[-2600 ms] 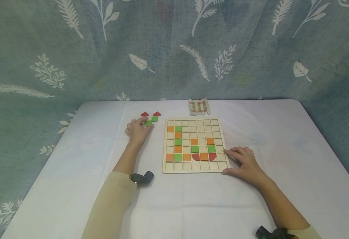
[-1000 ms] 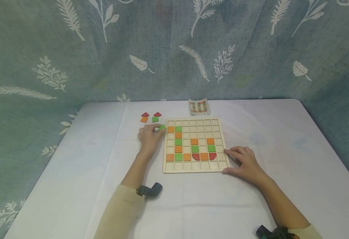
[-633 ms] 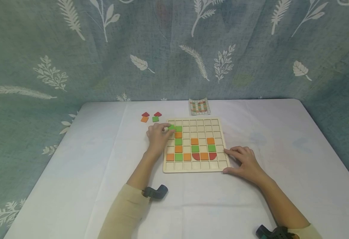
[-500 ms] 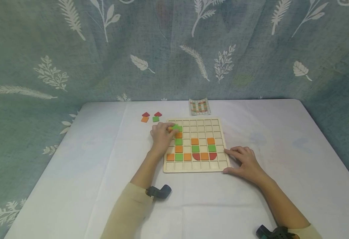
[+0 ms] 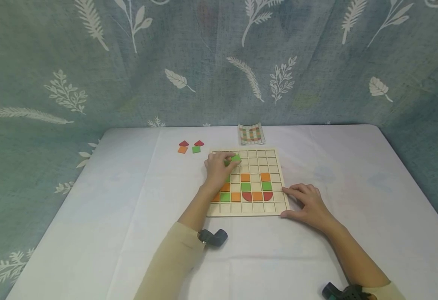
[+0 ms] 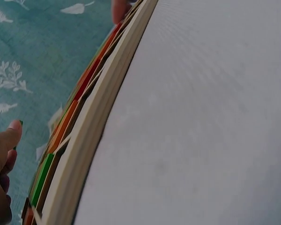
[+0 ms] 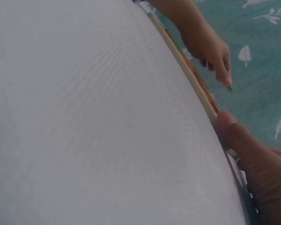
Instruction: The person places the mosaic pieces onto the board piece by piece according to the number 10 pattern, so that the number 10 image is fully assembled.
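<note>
My left hand (image 5: 219, 168) pinches a green square tile (image 5: 236, 158) between thumb and fingertips over the upper left of a wooden grid board (image 5: 252, 210). In the left wrist view the left hand (image 6: 2, 168) shows at the left edge, with only a sliver of green at its thumb. Orange, green and red tiles sit in the board's cells; the hand hides some of them. My right hand (image 5: 309, 208) touches the board's right side with spread thumb and index finger. In the right wrist view its thumb (image 7: 232, 129) lies against the board's edge.
Left of the board's top lie two red pieces (image 5: 183, 143), an orange tile (image 5: 183, 149) and a green tile (image 5: 196, 149). A pattern card (image 5: 251, 134) lies behind the board on the white-covered table (image 5: 121, 225). A leaf-patterned cloth (image 5: 203, 83) hangs behind.
My left hand has taken the green tile from the loose pieces, uncovering an orange tile there, and carried it rightward over the board. The right hand stays in place.
</note>
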